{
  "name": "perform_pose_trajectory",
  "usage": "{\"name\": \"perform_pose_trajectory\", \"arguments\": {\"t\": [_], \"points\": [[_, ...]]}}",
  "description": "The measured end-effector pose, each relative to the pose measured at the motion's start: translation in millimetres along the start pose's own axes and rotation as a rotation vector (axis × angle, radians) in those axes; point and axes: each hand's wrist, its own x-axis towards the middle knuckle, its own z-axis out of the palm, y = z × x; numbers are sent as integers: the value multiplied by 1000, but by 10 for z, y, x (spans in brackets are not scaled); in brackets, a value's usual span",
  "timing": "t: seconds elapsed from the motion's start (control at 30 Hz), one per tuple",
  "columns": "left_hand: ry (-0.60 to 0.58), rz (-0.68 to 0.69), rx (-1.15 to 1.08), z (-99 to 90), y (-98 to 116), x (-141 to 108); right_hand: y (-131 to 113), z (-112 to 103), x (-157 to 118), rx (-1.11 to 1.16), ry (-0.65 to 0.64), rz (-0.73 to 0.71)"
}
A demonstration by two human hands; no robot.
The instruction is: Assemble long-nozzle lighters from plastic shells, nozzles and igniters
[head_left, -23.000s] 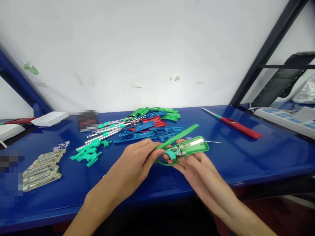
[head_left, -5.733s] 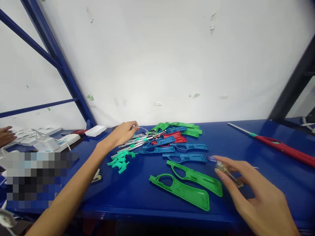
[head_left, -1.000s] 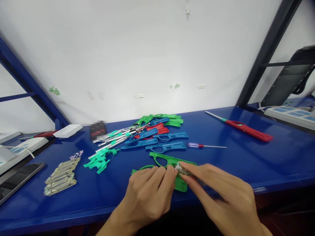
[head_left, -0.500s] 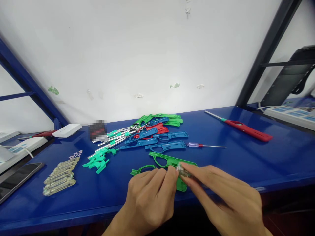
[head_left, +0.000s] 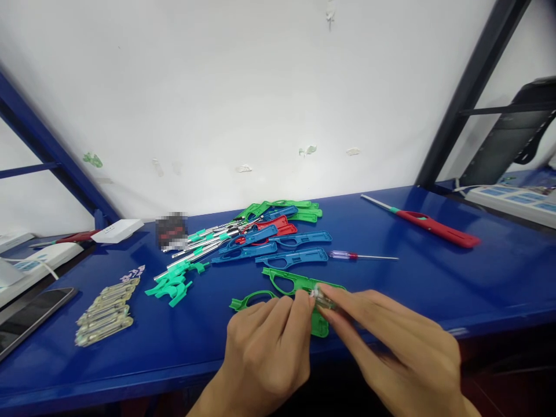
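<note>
Near the front edge of the table, my right hand (head_left: 402,341) pinches a small clear lighter fuel tank (head_left: 322,299) between thumb and fingertips. My left hand (head_left: 267,347) is closed, its thumb and index finger pressed at the tank's left end on a small pale part (head_left: 312,293), mostly hidden by the fingers. Under and just behind both hands lie two green lighter handle shells (head_left: 284,280), partly covered. More clear fuel tanks (head_left: 104,315) lie in a row at the left, with small pale pink parts (head_left: 133,273) behind them.
Behind the hands lie blue shells (head_left: 299,256), red shells (head_left: 282,223), metal lighter tubes (head_left: 204,250) and teal triggers (head_left: 174,286). A screwdriver (head_left: 347,255) and a red assembled lighter (head_left: 438,227) lie right. A phone (head_left: 32,318) and white box (head_left: 117,230) are left.
Almost nothing differs. Both hands stay together at the fuel tank with only slight finger movement, and the view has shifted very slightly.
</note>
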Motion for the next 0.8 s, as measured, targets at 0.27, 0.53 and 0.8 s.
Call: {"name": "perform_pose_trajectory", "arguments": {"t": [0.27,0.53,0.8], "points": [[-1,-11,-21,15,-2,2,-16,-9,15,-2,-4,8],[-4,-33,-57,18,4,-5,-8,4,11,16,-11,8],[-33,-54,-88,-28,-57,18,0,-3,-4,30,-2,22]]}}
